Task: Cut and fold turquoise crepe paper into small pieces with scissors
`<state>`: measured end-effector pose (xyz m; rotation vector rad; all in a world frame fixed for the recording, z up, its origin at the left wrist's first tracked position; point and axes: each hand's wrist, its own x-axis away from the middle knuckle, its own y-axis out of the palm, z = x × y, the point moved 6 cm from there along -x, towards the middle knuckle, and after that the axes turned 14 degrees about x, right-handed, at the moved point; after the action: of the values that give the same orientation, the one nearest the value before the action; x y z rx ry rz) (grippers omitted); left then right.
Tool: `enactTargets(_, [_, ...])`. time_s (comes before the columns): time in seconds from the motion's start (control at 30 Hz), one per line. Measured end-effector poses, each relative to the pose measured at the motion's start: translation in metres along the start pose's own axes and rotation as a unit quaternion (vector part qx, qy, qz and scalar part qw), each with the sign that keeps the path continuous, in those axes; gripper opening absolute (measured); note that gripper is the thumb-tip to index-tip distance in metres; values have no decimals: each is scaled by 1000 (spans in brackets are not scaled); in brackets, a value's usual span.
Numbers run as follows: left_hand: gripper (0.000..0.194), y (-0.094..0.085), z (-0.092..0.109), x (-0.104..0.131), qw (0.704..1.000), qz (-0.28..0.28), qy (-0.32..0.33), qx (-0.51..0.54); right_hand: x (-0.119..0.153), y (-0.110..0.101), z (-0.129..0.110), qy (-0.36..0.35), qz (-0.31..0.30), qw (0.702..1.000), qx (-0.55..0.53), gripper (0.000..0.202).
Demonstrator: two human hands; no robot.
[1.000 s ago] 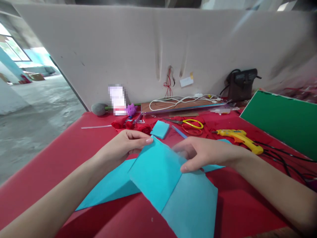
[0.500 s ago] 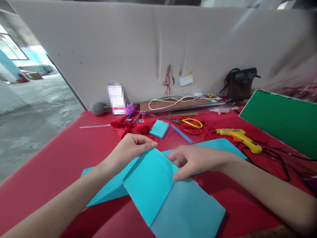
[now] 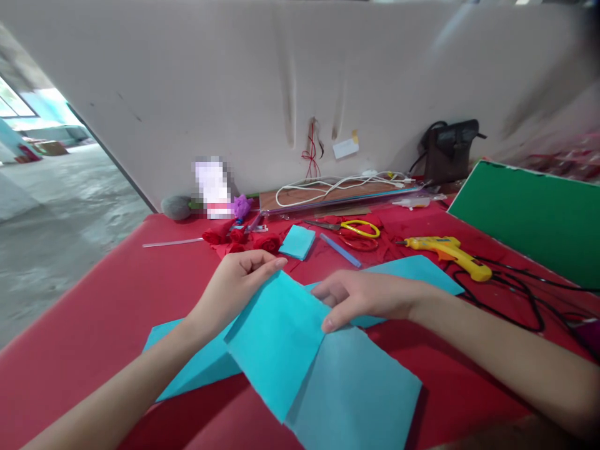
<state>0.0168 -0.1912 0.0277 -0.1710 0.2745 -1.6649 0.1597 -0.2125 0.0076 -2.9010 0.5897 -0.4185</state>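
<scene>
Head view: above the red table [image 3: 107, 312] I see a turquoise paper sheet [image 3: 276, 350], seemingly only part folded; left hand [image 3: 246, 278] pinches its brighter panel's far corner, half-curled right hand [image 3: 360, 297] the right corner; beyond, a small folded pad [image 3: 297, 242] looks finished

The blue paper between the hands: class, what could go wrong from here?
The blue paper, pinched at its upper edge by the left hand and right hand, might crease or tear. The black cable near the right forearm could snag it, perhaps disturbing the yellow glue gun.
</scene>
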Motion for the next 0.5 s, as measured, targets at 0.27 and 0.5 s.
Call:
enactTargets(0.27, [42, -1, -9, -6, 999, -40, -17, -25, -1, -3, 4, 23, 38, 999, 1, 25])
enactTargets(0.5, [43, -1, -11, -7, 999, -26, 11, -31, 0, -6, 4, 32, 50, 998, -2, 26])
